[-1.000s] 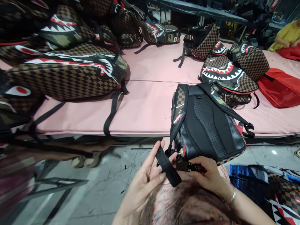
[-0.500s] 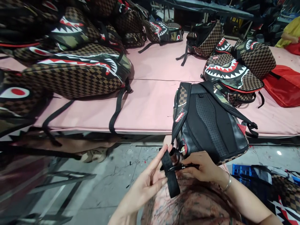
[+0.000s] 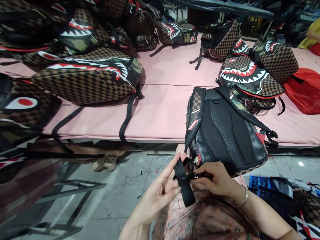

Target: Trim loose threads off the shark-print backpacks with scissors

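A backpack (image 3: pixel 225 130) lies back-panel up at the near edge of the pink table (image 3: pixel 160 113), its lower end hanging over toward me. My left hand (image 3: pixel 160 193) pinches a black webbing strap (image 3: pixel 184 183) that hangs from the bag's bottom corner. My right hand (image 3: pixel 216 180) is closed on a small black buckle (image 3: pixel 197 175) right beside that strap, below the bag. A bracelet is on my right wrist.
Several checkered shark-mouth backpacks (image 3: pixel 85 80) are piled at the left and more stand at the back right (image 3: pixel 250 76). A red bag (image 3: pixel 303 90) lies at the right. A blue crate (image 3: pixel 262 185) sits on the floor. Another person's yellow sleeve (image 3: pixel 311 36) shows far right.
My hands have stayed at the bag's bottom corner; the right hand has brought the buckle closer to the strap. The view has shifted slightly left.
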Tool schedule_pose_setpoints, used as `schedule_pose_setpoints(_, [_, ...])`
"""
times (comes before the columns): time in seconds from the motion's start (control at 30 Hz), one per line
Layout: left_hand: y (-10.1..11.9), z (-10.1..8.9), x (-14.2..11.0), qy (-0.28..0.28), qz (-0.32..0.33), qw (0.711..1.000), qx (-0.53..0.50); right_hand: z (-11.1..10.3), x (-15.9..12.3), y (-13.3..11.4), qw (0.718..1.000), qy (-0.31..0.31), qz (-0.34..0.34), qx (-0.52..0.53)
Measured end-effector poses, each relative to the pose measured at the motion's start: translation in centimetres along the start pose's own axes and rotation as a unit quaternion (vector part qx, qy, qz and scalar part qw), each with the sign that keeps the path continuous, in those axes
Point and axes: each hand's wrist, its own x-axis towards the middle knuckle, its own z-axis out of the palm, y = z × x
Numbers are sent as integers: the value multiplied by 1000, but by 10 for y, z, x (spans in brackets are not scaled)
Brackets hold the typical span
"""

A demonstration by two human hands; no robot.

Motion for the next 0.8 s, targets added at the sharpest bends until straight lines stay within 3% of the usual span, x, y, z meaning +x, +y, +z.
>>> schedule_pose_setpoints(0.1, [4,1,2,1,-23,996,-81,4,-1,-1,993,17,51,101])
schedule_pose_setpoints(0.2, [2,5,6,-9,-85,988,-127,9,3,-3,990,-18,16,140])
schedule_pose_setpoints(0.27, [-4,8,9,10,-104,987,-124,12,10,-4,987,15,30,154])
schedule_pose_setpoints(0.3, [-9,9,9,27,-103,987,-118,13,14,-4,981,50,67,175])
schedule_pose_setpoints(0.37, [-19,10,9,70,-83,990,-94,14,21,-3,944,100,180,259])
schedule_pose_setpoints(0.43, [-28,10,9,119,-58,990,-37,15,28,-1,884,87,278,366])
schedule_pose_setpoints(0.5, [-33,12,8,169,-26,985,30,17,32,2,836,37,323,442])
schedule_pose_setpoints(0.57, [-33,15,8,209,4,976,67,20,33,3,819,17,336,464])
schedule_pose_setpoints(0.63, [-32,19,8,234,21,970,58,23,32,3,834,46,332,438])
schedule_pose_setpoints(0.7, [-31,21,9,251,20,968,21,22,28,1,871,123,301,368])
schedule_pose_setpoints(0.8, [-29,23,9,270,3,962,-33,12,16,-2,946,213,174,173])
